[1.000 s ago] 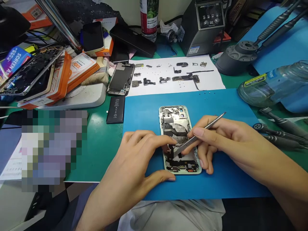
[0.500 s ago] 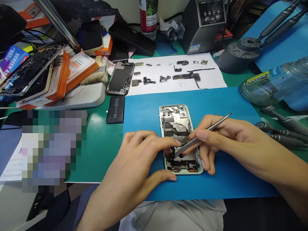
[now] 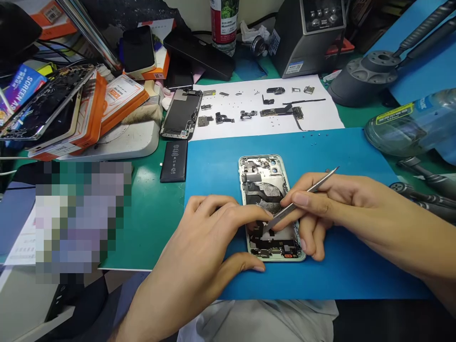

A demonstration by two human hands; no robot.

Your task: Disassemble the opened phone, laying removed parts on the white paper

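Note:
An opened phone housing, pale green at the rim with its inner parts bare, lies on the blue mat. My left hand holds it at the lower left: the thumb rests by the bottom edge and the index finger reaches over the interior. In my right hand is a slim metal pry tool, pinched between thumb and fingers. Its flat lower end touches the dark parts in the housing's lower half, beside my left index fingertip. The curled fingers of my right hand rest at the housing's right edge.
Small phone parts and a logic board lie on white paper. Left of it are a screen and a black battery. Boxes and phones pile up at far left. A plastic bottle lies at right.
The whole view has shifted slightly. The tool is a little steeper, its lower end still on the dark parts. Both hands keep nearly the same places on the housing.

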